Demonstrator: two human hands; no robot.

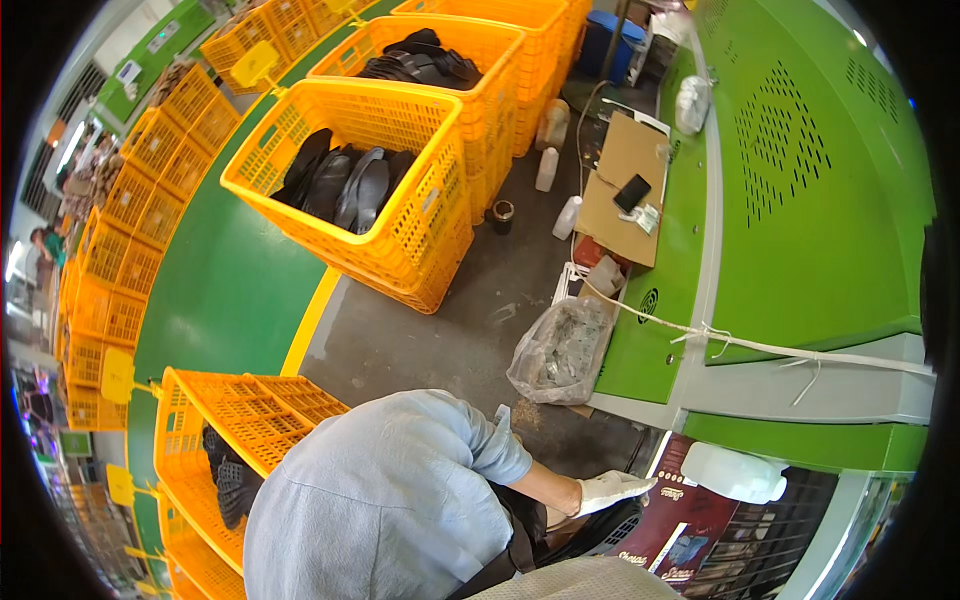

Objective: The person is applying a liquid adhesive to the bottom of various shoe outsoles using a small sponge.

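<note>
My left arm, in a light blue sleeve, reaches across the lower middle toward the right. At its end my left hand (612, 491) wears a white glove. Its fingers are stretched out and point right, and no thing shows gripped in them. Just below the glove lies a black piece with slots (618, 535), perhaps a shoe sole, partly hidden. Beside the fingertips is a dark red printed box or sheet (672, 530). A translucent white plastic bottle (735, 472) lies at its far edge. Pale grey fabric covers the bottom edge; my right hand does not show.
Yellow crates (345, 215) with black shoe soles stand ahead; another tilted crate (215, 440) is at my left. A green machine (810, 180) lines the right, with a white cord (770, 350) across it. A clear plastic bag (565, 350) and cardboard (625, 185) lie ahead.
</note>
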